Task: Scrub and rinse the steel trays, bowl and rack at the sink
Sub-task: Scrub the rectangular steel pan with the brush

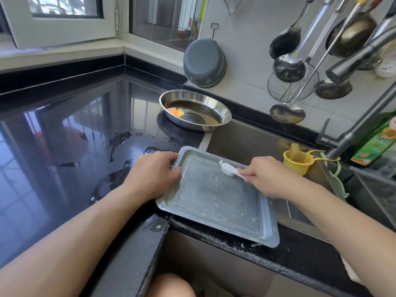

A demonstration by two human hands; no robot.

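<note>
Steel tray (218, 200), bridging the sink's near-left corner, long axis running near to far. Its left rim is gripped by the left hand (153, 174); a white brush (230, 169), pinched in the right hand (270, 179), is pressed at the tray's far end, unscrubbed floor lying nearward.

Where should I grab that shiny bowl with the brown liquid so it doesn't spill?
Take the steel bowl by its wide, flared rim, one hand on each side, coming down from above and lifting it level. It sits upright on the black counter at the sink's edge with liquid pooled inside, so a one-sided grip would probably tip it.
</note>
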